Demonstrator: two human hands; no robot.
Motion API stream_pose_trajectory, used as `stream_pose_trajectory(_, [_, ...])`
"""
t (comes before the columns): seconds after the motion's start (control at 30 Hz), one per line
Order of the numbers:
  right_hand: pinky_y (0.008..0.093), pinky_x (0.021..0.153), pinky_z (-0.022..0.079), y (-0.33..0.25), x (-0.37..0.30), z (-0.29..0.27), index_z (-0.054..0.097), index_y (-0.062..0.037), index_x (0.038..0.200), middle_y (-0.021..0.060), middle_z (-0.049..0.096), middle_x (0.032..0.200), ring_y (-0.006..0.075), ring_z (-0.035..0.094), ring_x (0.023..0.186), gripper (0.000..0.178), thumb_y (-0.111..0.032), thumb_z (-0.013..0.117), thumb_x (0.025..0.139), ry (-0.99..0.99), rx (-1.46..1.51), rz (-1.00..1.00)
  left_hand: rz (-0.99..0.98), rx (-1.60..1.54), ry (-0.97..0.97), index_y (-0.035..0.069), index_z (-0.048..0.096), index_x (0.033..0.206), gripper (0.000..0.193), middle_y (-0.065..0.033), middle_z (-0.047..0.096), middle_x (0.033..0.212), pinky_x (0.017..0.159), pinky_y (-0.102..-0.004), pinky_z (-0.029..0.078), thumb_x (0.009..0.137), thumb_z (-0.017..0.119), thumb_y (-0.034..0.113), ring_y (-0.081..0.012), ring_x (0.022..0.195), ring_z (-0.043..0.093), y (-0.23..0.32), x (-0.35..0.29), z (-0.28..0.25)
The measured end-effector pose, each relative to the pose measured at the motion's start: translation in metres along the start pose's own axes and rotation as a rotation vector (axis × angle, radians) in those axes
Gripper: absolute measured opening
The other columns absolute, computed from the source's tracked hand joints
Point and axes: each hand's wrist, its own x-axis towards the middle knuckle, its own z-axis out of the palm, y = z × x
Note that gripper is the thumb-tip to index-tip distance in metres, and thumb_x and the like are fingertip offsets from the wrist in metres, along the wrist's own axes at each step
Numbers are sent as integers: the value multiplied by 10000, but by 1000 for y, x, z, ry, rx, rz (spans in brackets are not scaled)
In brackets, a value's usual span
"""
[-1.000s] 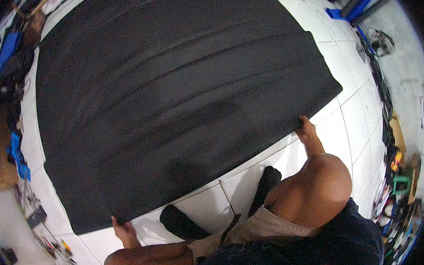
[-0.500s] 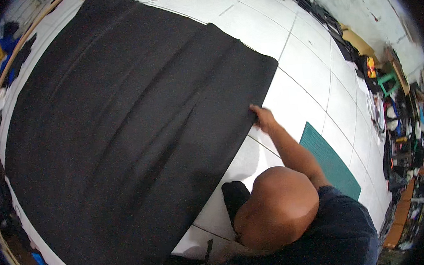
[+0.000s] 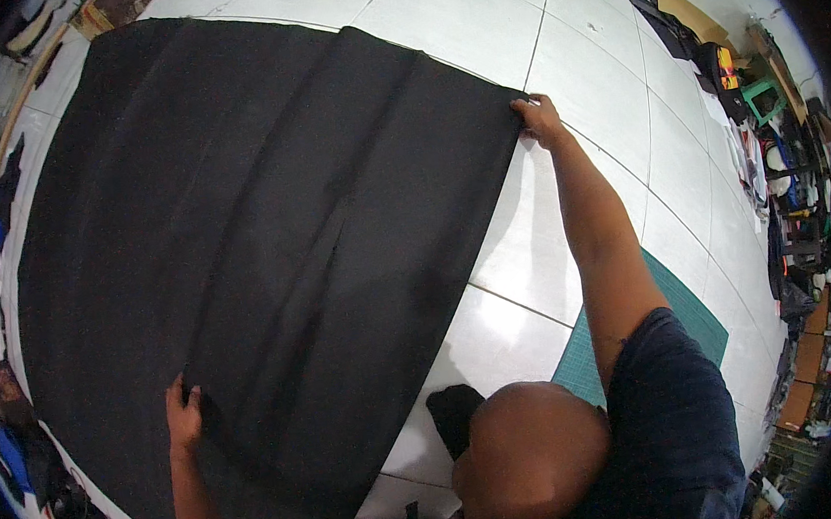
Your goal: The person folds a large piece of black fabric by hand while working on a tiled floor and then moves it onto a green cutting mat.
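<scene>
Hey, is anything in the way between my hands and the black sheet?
Nothing visible is. Your right hand holds the sheet at a corner; your left hand is over it, though contact is unclear. The green mat lies apart from the sheet.

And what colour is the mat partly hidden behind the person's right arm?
The mat is teal green, seen best in the head view.

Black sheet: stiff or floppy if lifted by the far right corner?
Probably floppy: the sheet lies softly rippled. Likely to sag if lifted there: it spreads far beyond the right hand gripping that corner.
</scene>
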Motion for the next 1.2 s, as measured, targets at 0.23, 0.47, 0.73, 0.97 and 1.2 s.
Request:
stream_pose_trajectory(0.23, [356,692,531,-47,0,-27,423,-129,1220,88,520,1029,198,560,823,417,-288,544,853,-418,-172,165,-109,-341,-14,-31,426,1260,468,-127,517,1210,953,-347,357,860,605,135,-237,1113,492,-48,48,14])
stream_pose_trajectory(0.47, [382,705,545,-58,2,-20,470,-113,1194,101,512,1076,219,565,840,391,-325,524,870,-487,-305,184,-193,-408,-112,-35,451,1221,452,-141,507,1202,963,-340,353,845,623,148,-239,1092,507,-10,42,11])
stream_pose_trajectory(0.73, [311,606,563,-9,20,-40,524,43,1096,130,609,895,200,617,717,469,-326,634,828,-287,-362,34,-141,-189,-164,-18,431,1233,504,-146,431,1260,1006,-366,321,830,647,195,-263,1181,419,18,43,17])
stream_pose_trajectory(0.97, [339,659,519,16,-17,-16,298,-8,1336,242,558,1087,249,613,861,891,-446,756,710,175,-234,-146,23,218,-53,-13,417,1238,471,-204,402,1259,1007,-402,328,842,609,152,-340,1181,421,18,10,10])
stream_pose_trajectory(1.2, [295,569,462,49,-247,41,256,17,1340,140,582,979,176,560,730,880,-417,740,747,-335,139,106,-288,264,-177,-1,456,1217,448,-194,532,1115,894,-400,452,820,614,134,-342,989,557,-219,-192,-17])
